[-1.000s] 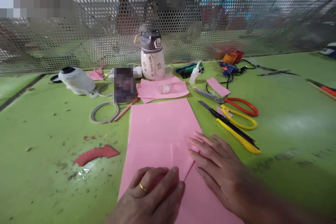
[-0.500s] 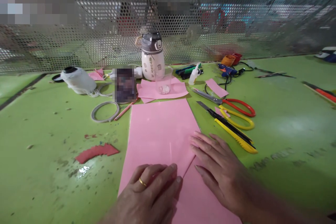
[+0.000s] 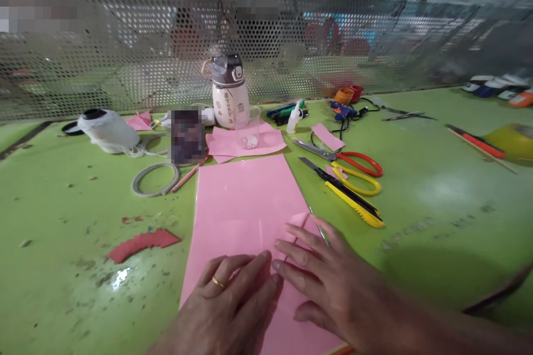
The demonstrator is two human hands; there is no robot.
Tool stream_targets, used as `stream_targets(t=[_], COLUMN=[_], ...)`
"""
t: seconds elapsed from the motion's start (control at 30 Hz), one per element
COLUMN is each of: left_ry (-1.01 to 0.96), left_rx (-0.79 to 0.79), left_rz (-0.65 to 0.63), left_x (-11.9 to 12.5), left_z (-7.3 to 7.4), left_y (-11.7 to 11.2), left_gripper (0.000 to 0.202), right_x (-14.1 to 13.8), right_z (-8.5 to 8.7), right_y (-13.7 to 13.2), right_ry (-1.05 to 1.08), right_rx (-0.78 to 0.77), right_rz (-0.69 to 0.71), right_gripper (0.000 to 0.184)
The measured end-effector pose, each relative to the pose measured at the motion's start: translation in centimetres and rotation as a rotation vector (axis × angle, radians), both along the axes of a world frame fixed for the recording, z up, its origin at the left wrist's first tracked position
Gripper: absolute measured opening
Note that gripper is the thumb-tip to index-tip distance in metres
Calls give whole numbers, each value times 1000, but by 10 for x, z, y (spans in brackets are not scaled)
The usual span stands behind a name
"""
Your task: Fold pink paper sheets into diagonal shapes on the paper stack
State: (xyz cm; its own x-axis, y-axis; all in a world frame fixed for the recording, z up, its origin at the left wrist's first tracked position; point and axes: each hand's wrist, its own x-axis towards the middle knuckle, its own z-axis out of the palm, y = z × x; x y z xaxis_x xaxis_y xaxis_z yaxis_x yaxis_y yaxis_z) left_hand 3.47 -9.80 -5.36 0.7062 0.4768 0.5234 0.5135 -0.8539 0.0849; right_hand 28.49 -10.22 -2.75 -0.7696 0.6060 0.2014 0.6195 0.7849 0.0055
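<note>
A long pink sheet (image 3: 241, 194) lies on the green tabletop in front of me, and another pink layer overlaps its near part. My left hand (image 3: 229, 299), with a gold ring on one finger, rests on the pink sheet, fingers bent slightly and lying on the surface. My right hand (image 3: 328, 277) is spread over the sheet's right side, its fingertips close to the left hand's. Beneath those right fingers runs the edge of the upper layer, its corner slightly raised. A thin shiny strip shows beside the right index finger; I cannot tell what it is.
Right of the sheet lie a yellow utility knife (image 3: 353, 202) and scissors (image 3: 362, 163). Behind it stand a water bottle (image 3: 230, 102), a plastic cup (image 3: 249, 127) and a glue bottle (image 3: 293, 120). A tape roll (image 3: 155, 179) and red paper arrow (image 3: 144, 245) lie left.
My right hand has moved left across the sheet, closer to my left hand. The upper pink layer's corner now lifts by the right fingers. The camera has turned slightly right.
</note>
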Motion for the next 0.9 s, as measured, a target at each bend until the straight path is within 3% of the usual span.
stream_targets(t=[0.33,0.5,0.73,0.83,0.9], left_ry=[-115,-93,-116,-129,-108], left_rx=[-63,-88,-98,-122,-148], left_rz=[24,24,24,12,6], left_x=[1,-1,1,0,0], left_z=[-13,-19,-17,-11,-5], left_y=[-2,-4,-4,-4,-5], left_gripper=[28,29,33,34,33], right_x=[8,24,46,42,35], right_z=[-3,-8,-23,-19,-13], right_y=[0,3,14,11,7], right_ry=[4,-9,70,169,203], right_rx=[-20,-52,-33,27,22], right_rz=[-47,-64,-272,-354,-307], right_gripper=[51,62,67,62,61])
